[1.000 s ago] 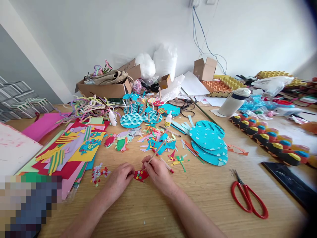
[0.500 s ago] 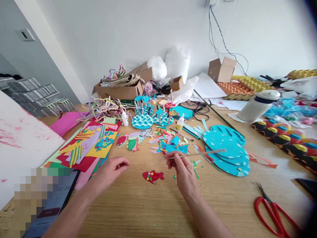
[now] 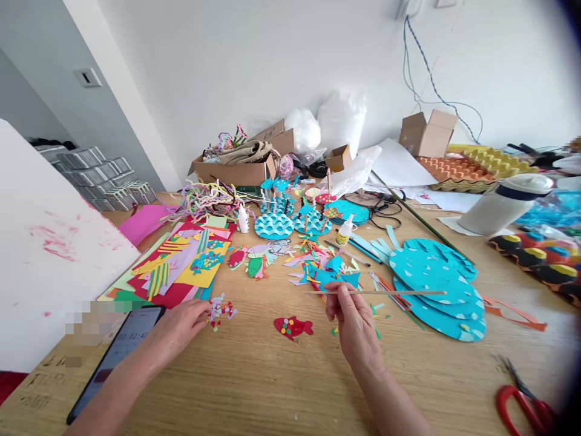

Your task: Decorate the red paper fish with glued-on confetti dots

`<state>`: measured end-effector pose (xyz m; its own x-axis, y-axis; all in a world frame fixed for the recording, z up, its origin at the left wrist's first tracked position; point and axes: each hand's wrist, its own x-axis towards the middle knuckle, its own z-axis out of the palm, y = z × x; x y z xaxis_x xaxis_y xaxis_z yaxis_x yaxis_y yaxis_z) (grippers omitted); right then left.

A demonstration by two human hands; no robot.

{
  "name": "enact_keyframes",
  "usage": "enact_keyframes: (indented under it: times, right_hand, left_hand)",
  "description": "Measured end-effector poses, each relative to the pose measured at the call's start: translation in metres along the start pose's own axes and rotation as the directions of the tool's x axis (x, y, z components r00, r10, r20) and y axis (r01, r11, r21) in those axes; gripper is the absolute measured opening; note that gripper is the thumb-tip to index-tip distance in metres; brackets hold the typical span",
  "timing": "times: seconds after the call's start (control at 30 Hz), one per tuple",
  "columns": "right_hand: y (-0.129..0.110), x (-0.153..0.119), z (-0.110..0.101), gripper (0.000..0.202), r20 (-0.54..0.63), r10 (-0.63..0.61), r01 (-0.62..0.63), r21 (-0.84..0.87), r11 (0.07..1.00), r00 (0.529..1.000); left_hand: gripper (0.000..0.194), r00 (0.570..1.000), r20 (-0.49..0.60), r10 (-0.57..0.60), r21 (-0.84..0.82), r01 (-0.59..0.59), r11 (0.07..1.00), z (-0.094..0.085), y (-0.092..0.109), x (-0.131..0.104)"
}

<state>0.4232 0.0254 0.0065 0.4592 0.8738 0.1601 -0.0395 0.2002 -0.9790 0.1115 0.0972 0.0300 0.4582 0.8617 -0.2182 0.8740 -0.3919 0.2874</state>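
Note:
My right hand (image 3: 347, 321) pinches a thin wooden stick (image 3: 403, 293), held level above the table. Left of it, a red paper fish (image 3: 295, 327) with coloured dots lies flat on the wood. My left hand (image 3: 184, 327) has its fingers curled together at the edge of a small heap of red and pale paper bits (image 3: 221, 311); whatever is between the fingertips is hidden. Beyond the hands are paper scraps (image 3: 318, 257), several cut paper fish (image 3: 256, 263) and a glue bottle (image 3: 345, 231).
Stacked blue discs (image 3: 431, 284) lie at the right, with red-handled scissors (image 3: 521, 399) nearer the front. A phone (image 3: 115, 357) and coloured paper sheets (image 3: 190, 254) sit at the left. Farther back stand wavy blue bases (image 3: 274, 226) and a cardboard box (image 3: 231, 174).
My left hand has come down to the heap of paper bits, its fingers drawing together. The stick in my right hand has turned more level. The whole view has shifted slightly.

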Motion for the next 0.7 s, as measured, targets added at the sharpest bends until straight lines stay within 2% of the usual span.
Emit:
enact_keyframes:
  times: [0.1, 0.17, 0.2, 0.3, 0.4, 0.47, 0.53, 0.63, 0.7]
  right_hand:
    - [0.000, 0.000, 0.001, 0.025, 0.050, 0.000, -0.006, 0.104, 0.995, 0.999]
    - [-0.001, 0.000, 0.002, 0.022, 0.096, -0.016, 0.007, 0.091, 0.996, 0.995]
    - [-0.002, 0.001, 0.002, 0.021, 0.121, -0.029, 0.022, 0.057, 0.998, 0.992]
    - [-0.011, 0.001, 0.000, 0.020, 0.176, -0.091, 0.120, -0.159, 0.980, 0.980]
    - [-0.027, -0.002, -0.008, 0.020, 0.300, -0.144, 0.278, -0.471, 0.837, 0.943]
    - [-0.035, -0.006, -0.015, 0.017, 0.423, -0.141, 0.390, -0.589, 0.708, 0.895]
    - [-0.036, -0.012, -0.021, 0.015, 0.514, -0.106, 0.457, -0.629, 0.629, 0.851]
    - [-0.023, -0.019, -0.024, 0.016, 0.585, -0.040, 0.488, -0.635, 0.598, 0.810]
    - [-0.012, -0.021, -0.023, 0.018, 0.597, -0.014, 0.484, -0.636, 0.602, 0.802]
  left_hand:
    - [0.019, 0.992, -0.089, 0.094, 0.001, -0.095, 0.996, 0.008, 0.024, -0.003]
    - [0.022, 0.967, -0.143, 0.211, -0.005, -0.213, 0.977, 0.019, 0.049, -0.006]
    - [0.025, 0.948, -0.132, 0.289, 0.000, -0.291, 0.957, 0.025, 0.061, -0.007]
    - [0.033, 0.865, -0.127, 0.485, 0.067, -0.480, 0.875, 0.041, 0.086, -0.003]
    - [0.040, 0.813, -0.139, 0.565, 0.134, -0.550, 0.824, 0.048, 0.088, 0.009]
    - [0.038, 0.820, -0.147, 0.553, 0.124, -0.540, 0.833, 0.048, 0.085, 0.019]
    - [0.034, 0.847, -0.140, 0.513, 0.081, -0.507, 0.858, 0.047, 0.085, 0.028]
    - [0.030, 0.883, -0.103, 0.457, 0.005, -0.459, 0.888, 0.045, 0.094, 0.035]
    - [0.026, 0.897, -0.076, 0.435, -0.040, -0.439, 0.898, 0.044, 0.100, 0.038]
